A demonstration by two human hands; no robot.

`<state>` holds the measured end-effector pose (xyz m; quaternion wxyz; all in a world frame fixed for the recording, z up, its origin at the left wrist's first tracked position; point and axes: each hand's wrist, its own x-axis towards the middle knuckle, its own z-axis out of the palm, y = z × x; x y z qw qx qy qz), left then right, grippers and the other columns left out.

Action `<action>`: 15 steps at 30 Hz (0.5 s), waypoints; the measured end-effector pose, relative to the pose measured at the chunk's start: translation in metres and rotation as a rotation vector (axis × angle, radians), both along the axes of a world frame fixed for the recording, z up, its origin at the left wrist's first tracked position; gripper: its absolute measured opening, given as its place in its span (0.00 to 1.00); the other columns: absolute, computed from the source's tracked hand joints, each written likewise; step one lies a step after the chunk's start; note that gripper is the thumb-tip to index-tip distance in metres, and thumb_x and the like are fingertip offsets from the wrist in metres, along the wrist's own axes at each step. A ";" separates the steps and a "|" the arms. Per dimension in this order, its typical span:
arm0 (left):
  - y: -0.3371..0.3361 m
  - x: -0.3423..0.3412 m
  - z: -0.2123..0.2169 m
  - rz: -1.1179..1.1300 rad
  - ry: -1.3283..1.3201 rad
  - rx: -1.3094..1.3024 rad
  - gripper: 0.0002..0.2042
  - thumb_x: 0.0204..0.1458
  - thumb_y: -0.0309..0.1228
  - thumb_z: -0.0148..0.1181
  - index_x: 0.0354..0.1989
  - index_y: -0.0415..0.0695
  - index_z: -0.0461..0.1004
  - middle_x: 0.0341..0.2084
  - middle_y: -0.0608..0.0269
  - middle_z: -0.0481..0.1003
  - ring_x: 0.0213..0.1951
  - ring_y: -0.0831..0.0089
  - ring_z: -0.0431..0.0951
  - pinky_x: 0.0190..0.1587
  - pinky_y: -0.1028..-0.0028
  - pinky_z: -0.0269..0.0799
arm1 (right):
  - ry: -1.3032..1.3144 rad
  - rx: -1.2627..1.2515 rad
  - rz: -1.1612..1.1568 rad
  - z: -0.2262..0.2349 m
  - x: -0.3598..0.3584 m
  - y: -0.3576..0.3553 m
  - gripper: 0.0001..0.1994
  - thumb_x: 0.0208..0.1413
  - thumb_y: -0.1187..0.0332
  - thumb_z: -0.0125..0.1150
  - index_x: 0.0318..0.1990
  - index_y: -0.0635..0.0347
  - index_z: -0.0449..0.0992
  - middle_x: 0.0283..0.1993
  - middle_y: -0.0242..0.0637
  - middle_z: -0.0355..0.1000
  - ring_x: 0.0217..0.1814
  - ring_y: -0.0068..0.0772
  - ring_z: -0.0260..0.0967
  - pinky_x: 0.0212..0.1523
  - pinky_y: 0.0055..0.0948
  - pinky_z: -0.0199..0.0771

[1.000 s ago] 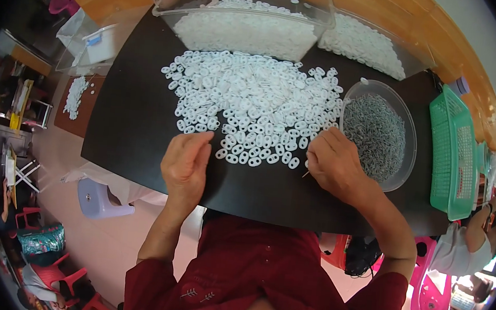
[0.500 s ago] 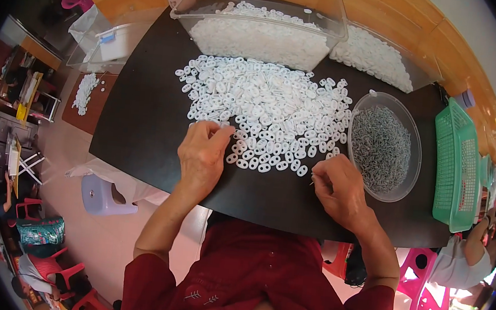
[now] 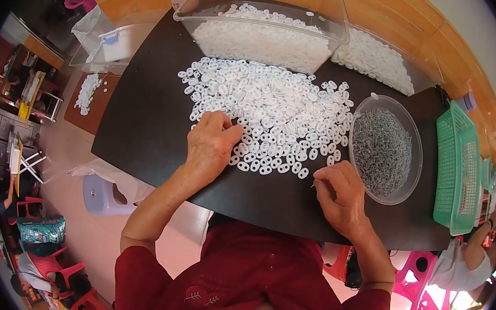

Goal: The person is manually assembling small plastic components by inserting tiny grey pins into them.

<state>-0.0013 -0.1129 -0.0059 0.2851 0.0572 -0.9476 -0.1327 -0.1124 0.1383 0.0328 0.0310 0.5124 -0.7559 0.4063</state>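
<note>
At the lower left edge of a heap of white oval two-hole plastic pieces [image 3: 270,107], my left hand [image 3: 208,147] is closed in a pinch, fingertips among the pieces. Whatever lies between those fingertips is hidden. My right hand [image 3: 342,196] hovers just right of the heap's near edge, thumb and forefinger pinched on a small thin screw [image 3: 314,185], of which only a bit sticks out. Beside this hand stands a round clear bowl [image 3: 414,180] holding many grey screws [image 3: 381,152].
Two clear bins, the larger one [image 3: 328,48] and a smaller one [image 3: 437,77], hold more white pieces behind the heap. A green basket [image 3: 456,167] stands at the right of the dark table [image 3: 138,127]. A purple stool [image 3: 100,195] is on the floor at left.
My left hand has shifted slightly right and up along the heap's edge, its fingers more curled. My right hand keeps its pinch on the screw, a little lower.
</note>
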 end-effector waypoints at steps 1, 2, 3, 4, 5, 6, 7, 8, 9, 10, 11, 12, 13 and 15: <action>0.000 -0.001 0.001 -0.003 0.000 0.000 0.08 0.36 0.20 0.56 0.26 0.45 0.75 0.26 0.62 0.67 0.31 0.63 0.69 0.27 0.67 0.67 | -0.005 -0.007 0.004 0.000 0.001 0.000 0.10 0.41 0.85 0.59 0.32 0.63 0.72 0.26 0.36 0.66 0.25 0.33 0.63 0.23 0.28 0.62; -0.002 -0.003 0.002 0.002 -0.043 -0.045 0.07 0.35 0.21 0.61 0.26 0.44 0.75 0.26 0.63 0.67 0.30 0.64 0.69 0.27 0.68 0.67 | -0.005 -0.006 0.000 0.000 0.003 -0.001 0.10 0.41 0.85 0.59 0.32 0.63 0.72 0.26 0.36 0.66 0.25 0.33 0.63 0.23 0.28 0.62; -0.003 -0.004 0.003 0.007 -0.085 -0.089 0.08 0.35 0.21 0.65 0.26 0.43 0.75 0.26 0.63 0.67 0.30 0.65 0.69 0.27 0.68 0.67 | -0.017 -0.016 0.005 0.000 0.005 -0.002 0.10 0.41 0.85 0.59 0.32 0.63 0.72 0.27 0.36 0.67 0.25 0.33 0.63 0.23 0.28 0.62; -0.003 -0.005 0.003 0.001 -0.083 -0.087 0.08 0.35 0.21 0.65 0.26 0.43 0.75 0.26 0.63 0.67 0.30 0.65 0.69 0.27 0.68 0.67 | -0.027 -0.023 0.007 0.000 0.006 -0.002 0.10 0.41 0.85 0.59 0.32 0.63 0.72 0.27 0.36 0.67 0.25 0.33 0.63 0.23 0.27 0.62; -0.004 -0.005 0.003 -0.022 -0.100 -0.124 0.09 0.34 0.21 0.65 0.25 0.43 0.73 0.26 0.63 0.67 0.31 0.64 0.69 0.27 0.67 0.67 | -0.026 -0.020 0.002 0.000 0.007 -0.002 0.10 0.41 0.85 0.59 0.32 0.63 0.72 0.27 0.36 0.67 0.25 0.33 0.63 0.23 0.27 0.62; -0.005 -0.006 0.004 -0.044 -0.116 -0.160 0.09 0.33 0.21 0.65 0.25 0.42 0.72 0.26 0.62 0.67 0.31 0.63 0.69 0.28 0.66 0.67 | -0.028 -0.027 0.005 -0.002 0.007 -0.002 0.10 0.41 0.85 0.59 0.32 0.63 0.72 0.27 0.36 0.68 0.26 0.33 0.63 0.23 0.28 0.62; -0.006 -0.006 0.005 -0.049 -0.115 -0.158 0.09 0.33 0.21 0.65 0.25 0.42 0.72 0.26 0.62 0.67 0.31 0.63 0.69 0.28 0.66 0.67 | -0.031 -0.034 0.007 -0.003 0.007 -0.002 0.10 0.41 0.85 0.59 0.32 0.62 0.72 0.27 0.36 0.68 0.26 0.33 0.63 0.23 0.28 0.62; -0.007 -0.007 0.007 -0.062 -0.136 -0.156 0.10 0.33 0.21 0.64 0.26 0.42 0.72 0.27 0.62 0.67 0.32 0.62 0.69 0.28 0.66 0.67 | -0.029 -0.032 0.003 -0.005 0.007 -0.001 0.10 0.41 0.85 0.59 0.32 0.62 0.72 0.27 0.36 0.68 0.26 0.33 0.63 0.23 0.28 0.62; -0.007 -0.008 0.007 -0.075 -0.158 -0.154 0.10 0.34 0.21 0.64 0.26 0.41 0.71 0.27 0.62 0.67 0.32 0.61 0.69 0.28 0.65 0.67 | -0.028 -0.025 0.009 -0.006 0.007 -0.001 0.10 0.41 0.85 0.59 0.32 0.62 0.72 0.27 0.36 0.68 0.26 0.33 0.63 0.24 0.28 0.62; -0.007 -0.008 0.007 -0.078 -0.157 -0.153 0.10 0.34 0.21 0.64 0.26 0.41 0.71 0.27 0.62 0.67 0.32 0.61 0.69 0.28 0.65 0.67 | -0.027 -0.019 0.016 -0.006 0.007 -0.001 0.10 0.41 0.85 0.59 0.32 0.62 0.72 0.27 0.36 0.69 0.26 0.33 0.63 0.24 0.28 0.62; -0.007 -0.008 0.007 -0.089 -0.152 -0.147 0.10 0.34 0.21 0.64 0.27 0.41 0.71 0.27 0.61 0.67 0.32 0.61 0.69 0.29 0.65 0.67 | -0.026 -0.018 0.014 -0.007 0.008 -0.001 0.10 0.41 0.85 0.59 0.32 0.62 0.72 0.27 0.36 0.69 0.26 0.33 0.63 0.24 0.28 0.62; -0.007 -0.007 0.007 -0.100 -0.148 -0.141 0.10 0.34 0.21 0.64 0.27 0.41 0.70 0.26 0.60 0.67 0.32 0.60 0.69 0.29 0.64 0.67 | -0.028 -0.027 0.016 -0.008 0.009 -0.001 0.10 0.41 0.85 0.59 0.32 0.62 0.72 0.27 0.36 0.69 0.26 0.33 0.63 0.24 0.28 0.62; -0.007 -0.006 0.007 -0.102 -0.149 -0.141 0.10 0.34 0.21 0.64 0.27 0.41 0.70 0.26 0.60 0.67 0.32 0.60 0.69 0.29 0.64 0.67 | -0.032 -0.036 0.018 -0.009 0.010 0.000 0.10 0.41 0.85 0.60 0.32 0.62 0.72 0.27 0.36 0.69 0.26 0.33 0.63 0.24 0.29 0.62; -0.006 -0.002 0.006 -0.155 -0.090 -0.050 0.12 0.31 0.14 0.55 0.28 0.38 0.69 0.24 0.56 0.66 0.30 0.59 0.69 0.29 0.64 0.67 | -0.028 -0.042 0.015 -0.010 0.010 -0.001 0.10 0.42 0.85 0.59 0.32 0.62 0.72 0.27 0.35 0.69 0.26 0.32 0.63 0.24 0.28 0.63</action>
